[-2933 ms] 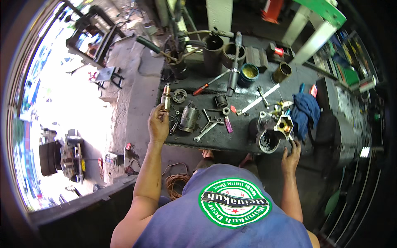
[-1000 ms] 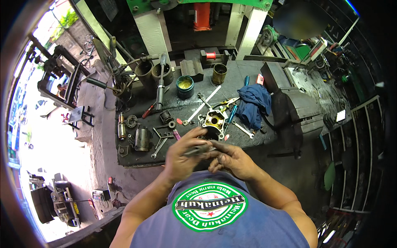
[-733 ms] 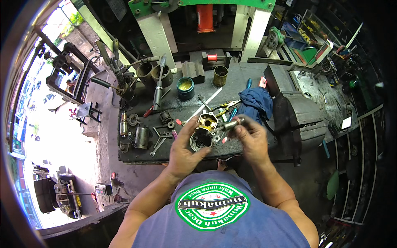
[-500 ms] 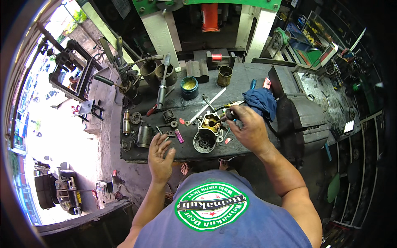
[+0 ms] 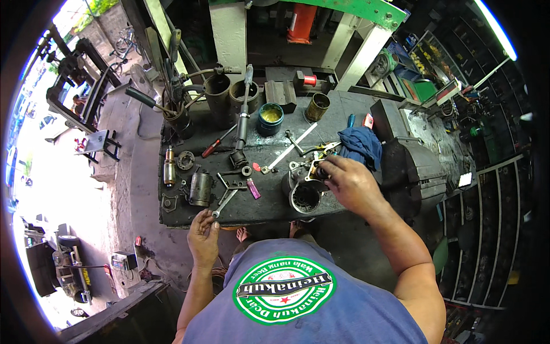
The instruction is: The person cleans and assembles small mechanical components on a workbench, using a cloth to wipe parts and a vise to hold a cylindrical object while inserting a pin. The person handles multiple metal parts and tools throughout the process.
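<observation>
Your right hand [image 5: 350, 184] is over the housing [image 5: 306, 198], near the bench's [image 5: 255, 213] front edge.
Its fingers curl down at the housing's angular opening, beside the round bore; what they grip there, if anything, I cannot tell. Your left hand [image 5: 203, 236], fingers loosely bent, thumb apart, is just beside the wrench [image 5: 227, 202].

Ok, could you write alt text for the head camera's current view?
A person's right hand has its fingers at the flanged part of a metal housing on a dark workbench, while the left hand is beside a wrench at the near edge. Around them lie a metal cylinder, a red-handled screwdriver and a bunched blue cloth.
</observation>
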`<state>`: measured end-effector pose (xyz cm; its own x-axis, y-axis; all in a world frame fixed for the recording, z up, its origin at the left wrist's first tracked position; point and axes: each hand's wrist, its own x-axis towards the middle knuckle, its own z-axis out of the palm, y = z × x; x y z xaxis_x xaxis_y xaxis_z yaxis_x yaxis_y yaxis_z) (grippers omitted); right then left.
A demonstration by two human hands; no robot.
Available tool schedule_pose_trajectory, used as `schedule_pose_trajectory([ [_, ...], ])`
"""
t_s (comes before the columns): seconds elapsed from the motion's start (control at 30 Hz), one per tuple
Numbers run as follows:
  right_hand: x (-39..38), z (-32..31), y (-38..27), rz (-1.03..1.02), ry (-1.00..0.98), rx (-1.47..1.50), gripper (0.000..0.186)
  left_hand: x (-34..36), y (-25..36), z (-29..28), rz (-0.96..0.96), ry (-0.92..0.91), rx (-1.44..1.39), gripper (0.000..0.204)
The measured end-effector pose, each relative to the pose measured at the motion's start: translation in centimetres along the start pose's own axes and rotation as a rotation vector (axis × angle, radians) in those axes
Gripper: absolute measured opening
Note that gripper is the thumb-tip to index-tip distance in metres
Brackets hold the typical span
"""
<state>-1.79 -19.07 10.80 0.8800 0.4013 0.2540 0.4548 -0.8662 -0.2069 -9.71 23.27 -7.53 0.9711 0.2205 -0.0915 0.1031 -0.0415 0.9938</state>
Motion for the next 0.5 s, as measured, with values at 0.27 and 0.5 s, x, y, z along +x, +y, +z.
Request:
schedule_pose_trajectory([
  [0.27, 1.7, 0.2, -1.7, 0.323, -0.096, 0.087, 0.024, 4.3, -0.3, -7.2, 0.031, 0.094, 0.061, 0.053],
  [0.5, 3.8, 0.7, -2.5, 0.428, -0.162, 0.032, 0.019, 8.3, -1.6, -13.6, 0.036, 0.291, 0.061, 0.050],
])
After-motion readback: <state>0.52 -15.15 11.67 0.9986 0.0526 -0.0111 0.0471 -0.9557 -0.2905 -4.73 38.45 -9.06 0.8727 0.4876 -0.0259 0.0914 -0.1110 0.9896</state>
